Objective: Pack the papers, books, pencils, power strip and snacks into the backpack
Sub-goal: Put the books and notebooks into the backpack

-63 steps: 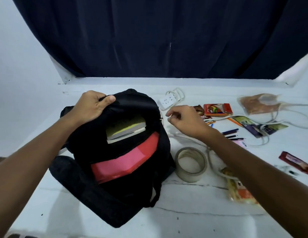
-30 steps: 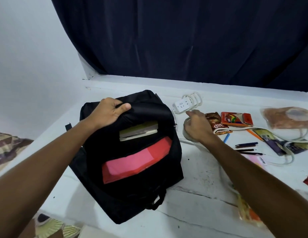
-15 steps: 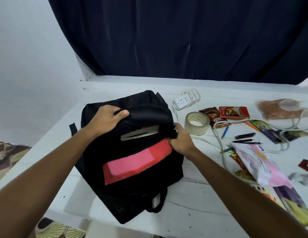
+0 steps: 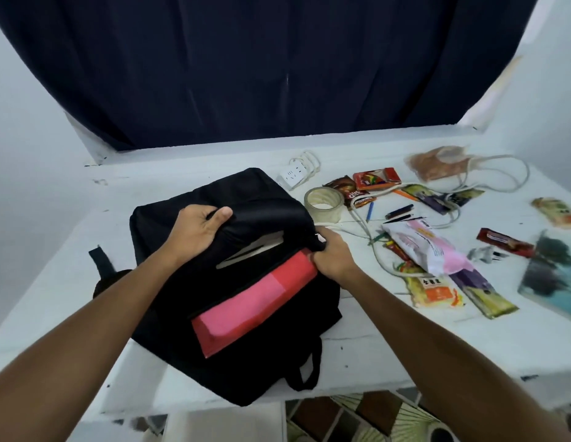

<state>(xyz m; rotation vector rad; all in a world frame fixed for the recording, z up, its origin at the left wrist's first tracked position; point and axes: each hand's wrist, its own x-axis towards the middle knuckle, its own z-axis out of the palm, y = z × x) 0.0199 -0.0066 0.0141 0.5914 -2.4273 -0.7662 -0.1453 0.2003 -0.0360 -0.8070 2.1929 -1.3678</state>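
Observation:
The black backpack (image 4: 245, 339) lies open on the white table (image 4: 389, 342). A red and pink folder (image 4: 255, 301) and a book edge (image 4: 252, 250) show in its opening. My left hand (image 4: 198, 229) grips the upper flap of the opening. My right hand (image 4: 333, 255) pinches the backpack's right edge at the end of the opening. To the right lie the white power strip (image 4: 292, 177) with its cord, several snack packets (image 4: 376, 178), pens and pencils (image 4: 398, 212), and a pink and white packet (image 4: 427, 247).
A roll of tape (image 4: 324, 204) stands just right of the backpack. A picture book (image 4: 552, 275) lies at the table's right edge. A dark curtain (image 4: 261, 65) hangs behind. The table's front edge runs just below the backpack.
My right hand left the tape roll, which now stands farther back, and came to the backpack's right edge. The opening has narrowed over the book. My left hand keeps its grip.

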